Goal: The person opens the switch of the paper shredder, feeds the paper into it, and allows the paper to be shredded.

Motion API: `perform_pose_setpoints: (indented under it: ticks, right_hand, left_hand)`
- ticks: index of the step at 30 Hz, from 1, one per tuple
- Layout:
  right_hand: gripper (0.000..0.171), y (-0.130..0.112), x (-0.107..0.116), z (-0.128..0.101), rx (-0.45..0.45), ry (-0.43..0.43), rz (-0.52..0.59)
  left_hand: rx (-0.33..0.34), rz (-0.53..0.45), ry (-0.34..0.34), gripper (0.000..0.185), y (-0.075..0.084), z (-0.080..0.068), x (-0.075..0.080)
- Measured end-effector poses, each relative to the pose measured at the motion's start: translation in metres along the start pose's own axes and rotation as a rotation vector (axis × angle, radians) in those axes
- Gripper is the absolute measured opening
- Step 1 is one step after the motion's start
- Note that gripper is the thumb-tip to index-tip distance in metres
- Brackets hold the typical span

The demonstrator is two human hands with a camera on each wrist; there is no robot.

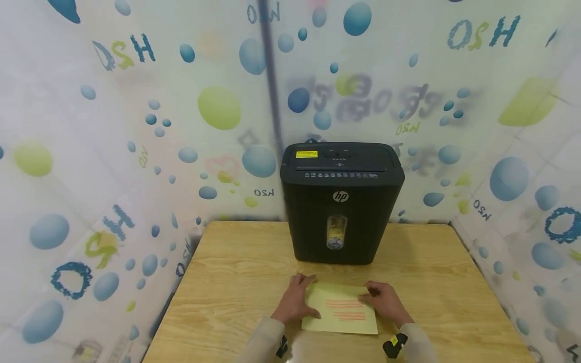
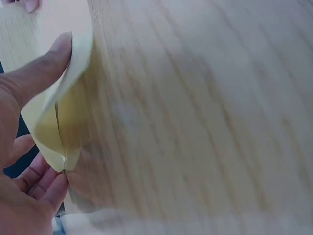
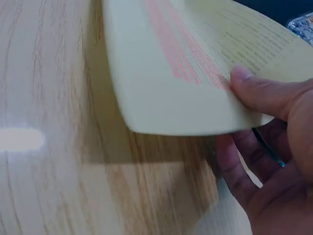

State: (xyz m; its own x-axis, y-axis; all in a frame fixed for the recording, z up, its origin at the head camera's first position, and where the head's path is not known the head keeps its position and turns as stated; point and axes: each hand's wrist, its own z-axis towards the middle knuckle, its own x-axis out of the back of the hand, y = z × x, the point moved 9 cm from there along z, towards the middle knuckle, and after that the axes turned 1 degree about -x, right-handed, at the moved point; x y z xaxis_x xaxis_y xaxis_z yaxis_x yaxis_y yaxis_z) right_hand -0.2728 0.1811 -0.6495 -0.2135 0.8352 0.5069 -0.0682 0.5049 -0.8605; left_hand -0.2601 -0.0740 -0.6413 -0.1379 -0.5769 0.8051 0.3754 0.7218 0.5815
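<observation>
A pale yellow sheet of paper (image 1: 338,323) with printed lines and orange-pink marker strokes lies crosswise before me at the table's front. My left hand (image 1: 296,301) holds its left end, thumb on top and fingertips at the far corner; that edge bows up in the left wrist view, and whether there is more than one layer I cannot tell. At the right end, my right hand (image 1: 386,302) pinches the sheet between the thumb above and fingers below. There the paper (image 3: 166,110) curves up off the wood, its near corner raised over a shadow.
Behind the paper stands a black HP paper shredder (image 1: 313,217), with a slot on top and a small window (image 1: 336,233) showing shreds. The wooden table (image 1: 236,267) reaches back to a patterned curtain (image 1: 218,151) enclosing three sides.
</observation>
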Motion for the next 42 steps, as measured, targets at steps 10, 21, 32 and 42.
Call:
perform_pose_setpoints:
  ticks: [10, 21, 32, 42]
  right_hand:
    - [0.026, 0.005, 0.003, -0.002, -0.023, -0.008, 0.055]
    - [0.018, 0.004, 0.016, -0.004, -0.132, 0.095, 0.006]
    - [0.022, -0.008, 0.026, -0.001, -0.127, 0.113, 0.004]
    - [0.028, -0.024, 0.039, 0.003, -0.088, 0.139, -0.002]
  left_hand:
    - [0.088, -0.136, 0.154, 0.039, -0.02, 0.003, 0.014]
    - [0.107, -0.386, 0.189, 0.017, -0.03, 0.006, 0.024]
    - [0.118, -0.427, 0.239, 0.039, -0.014, 0.013, 0.045]
    - [0.106, -0.405, 0.244, 0.039, -0.002, 0.023, 0.064]
